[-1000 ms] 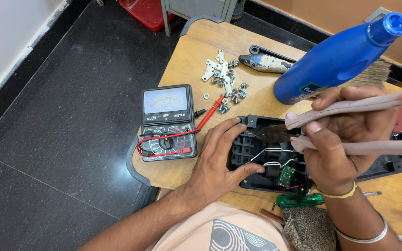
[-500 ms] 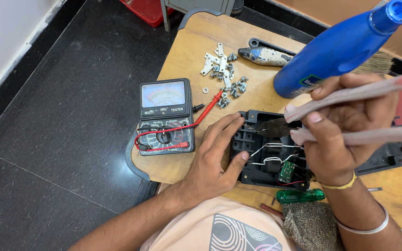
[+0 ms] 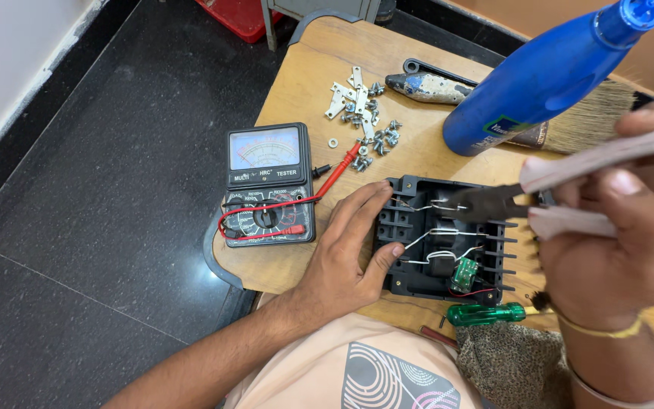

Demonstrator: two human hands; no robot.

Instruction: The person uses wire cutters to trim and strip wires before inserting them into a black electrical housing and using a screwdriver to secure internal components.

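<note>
Right now your right hand [image 3: 615,235] is wrapped tight around the pale handles of a pair of pliers [image 3: 539,201], its fingers closed on both grips, and the dark nose of the tool reaches leftward into the upper part of the black plastic housing [image 3: 418,276], just at one of the thin white wires [image 3: 437,204] strung across its ribs. Your left hand [image 3: 346,257] lies flat and spread on the left edge of that same housing, fingers apart and gripping nothing, the fingertips resting on the frame and the thumb pressed against its lower left side. Inside the housing a small green circuit board [image 3: 463,274] sits near the bottom right, with a red wire running off beside it. Just below the housing lies a screwdriver with a green handle [image 3: 486,313], touching the edge of a speckled cloth. To the left of your left hand an analogue multimeter [image 3: 268,185] rests on the wooden table [image 3: 304,83], its red lead looped over its face. Beyond it, a scatter of small metal brackets and screws [image 3: 361,113] lies near a paint-stained handle [image 3: 427,87], and a blue bottle [image 3: 539,79] leans across a bristle brush [image 3: 592,121] at the far side.
</note>
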